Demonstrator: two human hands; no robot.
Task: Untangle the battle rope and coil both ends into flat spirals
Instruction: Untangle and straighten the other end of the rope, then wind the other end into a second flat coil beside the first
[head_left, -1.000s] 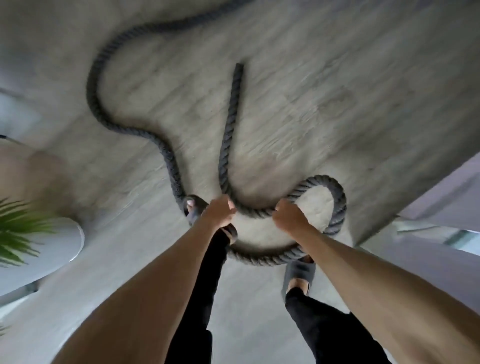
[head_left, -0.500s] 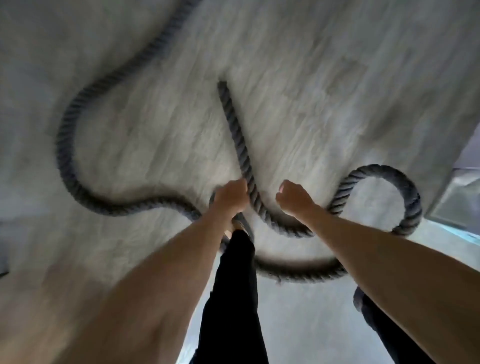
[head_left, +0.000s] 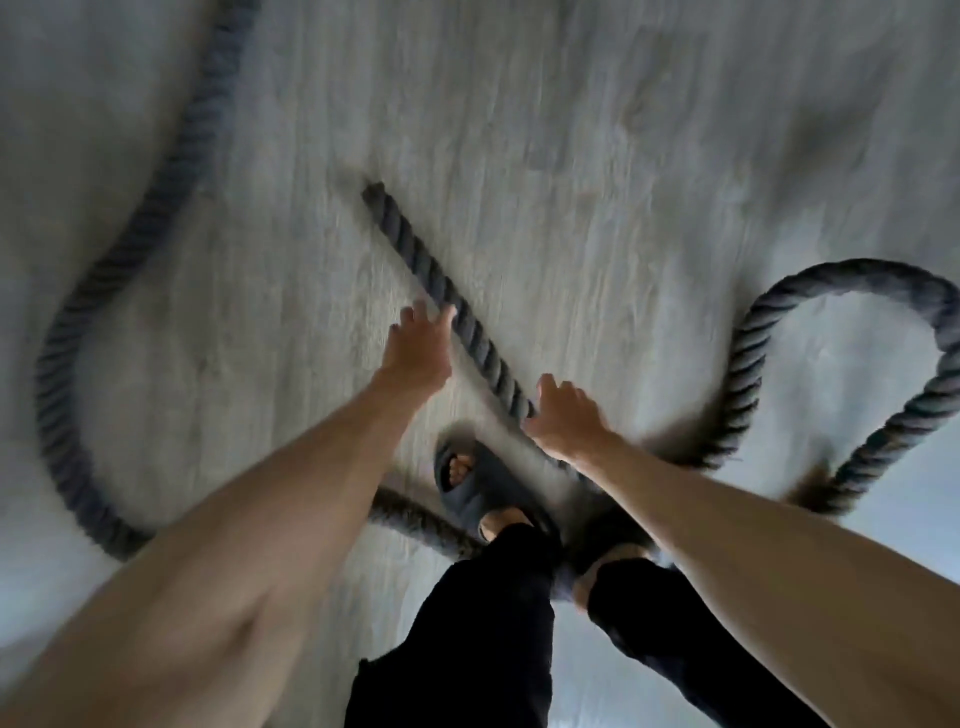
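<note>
While the battle rope (head_left: 410, 244) lies in loose loops, no spiral's started. Left hand (head_left: 418, 351) and right hand (head_left: 566, 415) touch it, fingers relaxed.

It looks like a room at home: pale wood-grain plank floor (head_left: 597, 130), soft open-toed slides (head_left: 480, 501), a battle rope (head_left: 410, 245) laid out.

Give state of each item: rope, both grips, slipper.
battle rope: uncoiled, loose curves on floor, no spiral yet
rope end: free, lying flat
left grip: open, touching rope
right grip: open, resting on rope
slipper: worn, planted on floor
</note>
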